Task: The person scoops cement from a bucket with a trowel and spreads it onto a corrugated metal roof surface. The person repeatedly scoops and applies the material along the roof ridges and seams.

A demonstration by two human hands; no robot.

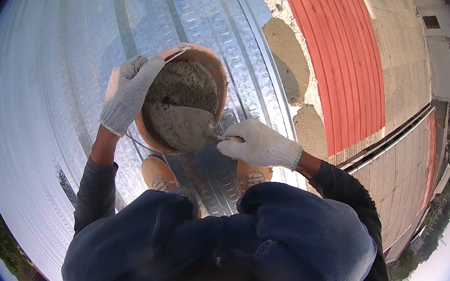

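Observation:
An orange bucket (224, 78) holding wet grey mortar (178, 83) stands tilted on the metal sheeting between my arms. My left hand (131, 92), in a white knit glove, is closed on the bucket's rim at its upper left. In my gloved right hand (261, 144) is the handle of a trowel (184, 127), gripped just right of the bucket. The trowel's blade is coated with mortar and lies over the near part of the bucket's mouth; its outline blends with the mortar.
Ribbed, shiny metal roofing (62, 92) spreads under me and to the left. Past its right edge are patches of mortar (285, 58) on a pale ledge, then a red corrugated sheet (339, 59). My tan shoes (159, 174) are close below the bucket.

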